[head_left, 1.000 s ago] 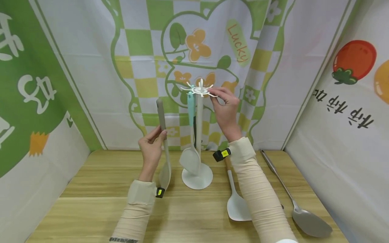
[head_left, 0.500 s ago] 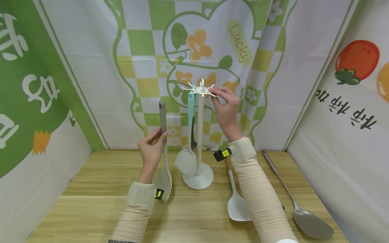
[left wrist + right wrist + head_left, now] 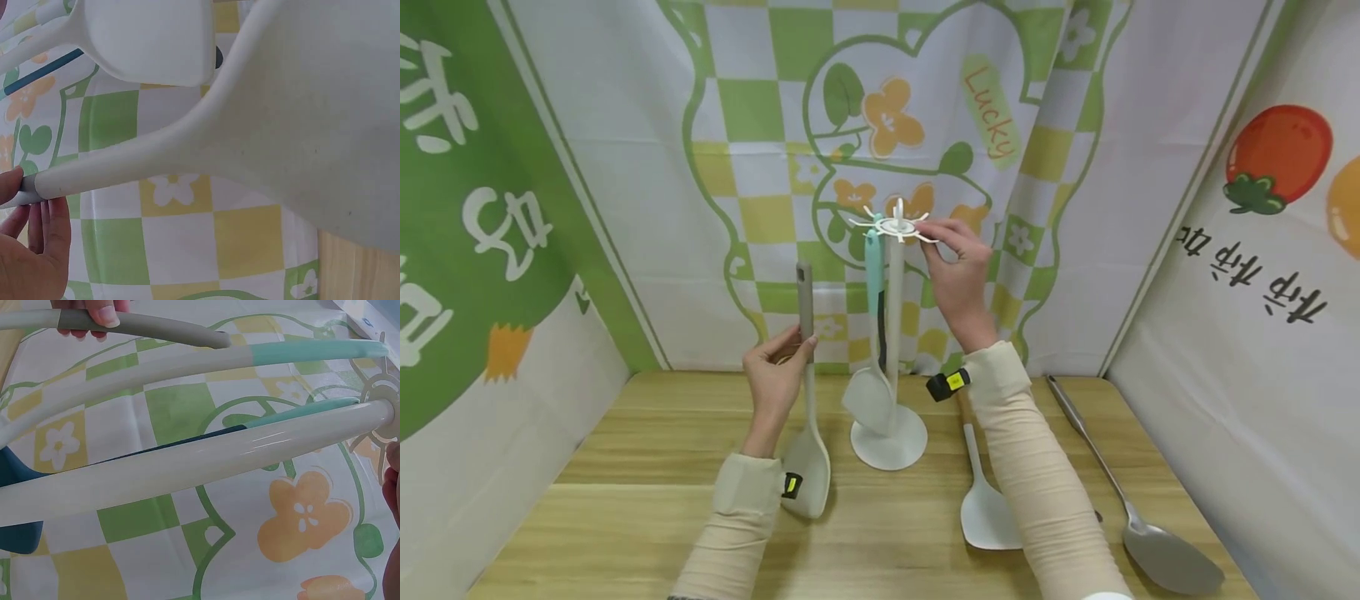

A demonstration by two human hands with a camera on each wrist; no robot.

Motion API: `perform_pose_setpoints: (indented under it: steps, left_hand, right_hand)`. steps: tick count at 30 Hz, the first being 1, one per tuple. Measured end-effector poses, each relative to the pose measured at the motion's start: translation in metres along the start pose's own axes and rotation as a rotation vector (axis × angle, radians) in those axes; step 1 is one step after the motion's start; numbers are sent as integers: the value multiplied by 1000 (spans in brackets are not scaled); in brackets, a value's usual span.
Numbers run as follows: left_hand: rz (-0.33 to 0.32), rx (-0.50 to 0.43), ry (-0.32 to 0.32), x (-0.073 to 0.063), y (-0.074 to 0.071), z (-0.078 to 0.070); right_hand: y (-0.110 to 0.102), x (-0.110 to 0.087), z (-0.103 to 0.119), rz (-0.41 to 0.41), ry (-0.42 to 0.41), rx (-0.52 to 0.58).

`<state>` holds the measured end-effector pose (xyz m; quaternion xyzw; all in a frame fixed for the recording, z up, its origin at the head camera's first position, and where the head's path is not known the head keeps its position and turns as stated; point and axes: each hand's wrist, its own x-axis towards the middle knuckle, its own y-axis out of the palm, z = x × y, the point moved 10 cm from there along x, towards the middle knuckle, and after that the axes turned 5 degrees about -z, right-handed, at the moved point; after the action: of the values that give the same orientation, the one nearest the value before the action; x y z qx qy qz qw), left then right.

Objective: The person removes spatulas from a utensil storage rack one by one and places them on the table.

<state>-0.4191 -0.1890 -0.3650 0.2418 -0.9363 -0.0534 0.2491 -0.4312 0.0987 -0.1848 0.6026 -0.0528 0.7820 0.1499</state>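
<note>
Your left hand (image 3: 772, 377) has its grip pinched on the handle of a grey-handled spatula (image 3: 807, 392), thumb on one side and fingers on the other. The spatula stands almost upright just left of the white rack (image 3: 891, 333), its pale blade hanging low beside the rack's round base; whether the blade touches the table (image 3: 625, 467) cannot be told. In the left wrist view the blade (image 3: 300, 125) fills most of the frame, with your fingers (image 3: 44, 231) around the stem.

Your right hand (image 3: 958, 275) is up at the top of the rack, its grip pinching one of the small hook arms (image 3: 925, 236) on the crown's right side. A teal-handled spatula (image 3: 871, 333) hangs from a hook on the left of the rack, close against the pole.

Right of the rack, a white spatula (image 3: 983, 492) lies flat on the table, partly under your right sleeve. Further right of the rack lies a long metal spoon (image 3: 1135, 508).
</note>
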Motion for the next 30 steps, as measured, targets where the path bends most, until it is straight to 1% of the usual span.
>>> perform_pose_setpoints:
  steps: [5,12,13,16,17,24,27,30]
  left_hand:
    - [9,26,-4,-1,0,5]
    - [52,88,2,-12,9,-29]
    - [50,88,-2,-12,9,-28]
    - [49,98,-11,-11,9,-25]
    - [50,104,-14,-9,9,-21]
    - [56,142,-24,2,6,12]
    - [56,166,-27,2,5,18]
    - [67,187,-6,1,6,20]
  right_hand:
    - [0,-3,-2,3,2,-1]
    - [-3,-2,-1,-5,-16,-1]
    - [-3,-2,-2,-5,-17,-1]
    - [-4,-2,-2,-9,-19,9]
    - [-4,-2,-2,-13,-18,15]
    - [-2,0,-2,-15,-12,33]
    - [-1,0,-2,-8,-15,28]
    - [0,1,-3,-3,-19,24]
